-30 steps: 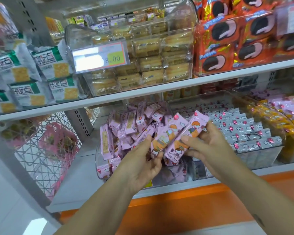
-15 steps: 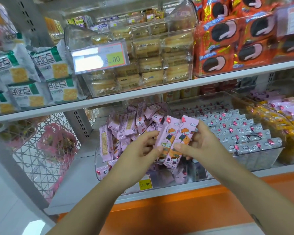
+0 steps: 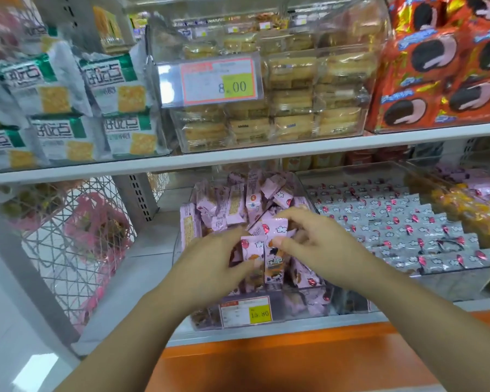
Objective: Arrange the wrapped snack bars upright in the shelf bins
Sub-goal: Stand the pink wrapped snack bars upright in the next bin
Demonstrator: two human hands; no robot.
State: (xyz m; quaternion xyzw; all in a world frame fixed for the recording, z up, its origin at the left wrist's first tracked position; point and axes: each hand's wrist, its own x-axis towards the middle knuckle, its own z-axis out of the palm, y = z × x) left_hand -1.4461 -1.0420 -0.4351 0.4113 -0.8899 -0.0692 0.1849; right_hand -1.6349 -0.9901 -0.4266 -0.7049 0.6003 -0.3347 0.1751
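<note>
Gripping hands: two; left hand (image 3: 210, 267) and right hand (image 3: 320, 244) pinch the bars (image 3: 266, 257).
Bars held: two, pink, upright, side by side.
Bin (image 3: 303, 305): one, clear, below them.

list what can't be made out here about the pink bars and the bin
Head view only:
- How many pink bars are held: the left hand and right hand cover their edges.
- Floor of the bin: buried under loose bars.
- Small print on the bin's price tag: too small and blurred.
- Yellow packs: cut off by the right edge.
</note>
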